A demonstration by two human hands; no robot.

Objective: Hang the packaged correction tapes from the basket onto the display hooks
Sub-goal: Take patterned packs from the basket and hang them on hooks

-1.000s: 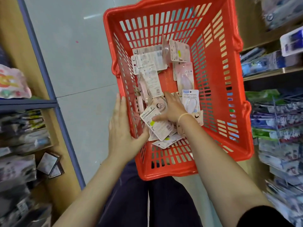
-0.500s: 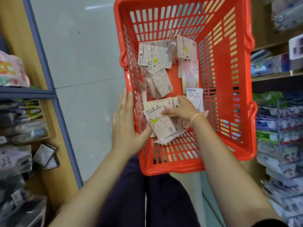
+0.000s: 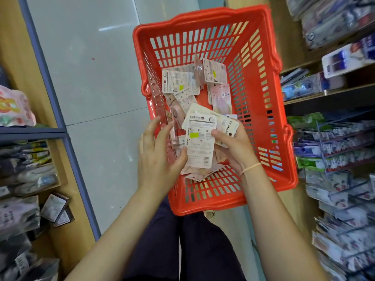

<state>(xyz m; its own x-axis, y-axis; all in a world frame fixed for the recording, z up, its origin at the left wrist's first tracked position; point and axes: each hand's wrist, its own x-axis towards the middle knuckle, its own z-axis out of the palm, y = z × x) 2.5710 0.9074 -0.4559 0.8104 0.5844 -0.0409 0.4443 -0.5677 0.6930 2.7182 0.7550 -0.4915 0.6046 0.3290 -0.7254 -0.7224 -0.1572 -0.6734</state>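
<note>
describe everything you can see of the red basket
The red basket is rectangular, of what looks like glossy moulded plastic, with slotted walls and floor and a thick rolled rim. It sits on the pale floor before the person's knees. Loose carded packages lie scattered inside. Both hands reach into its near end; whether they touch it is unclear.

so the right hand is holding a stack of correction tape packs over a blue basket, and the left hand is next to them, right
Not quite: the basket is red, not blue, as the head view shows. The right hand does hold a stack of correction tape packs over it, with the left hand beside them.
</note>
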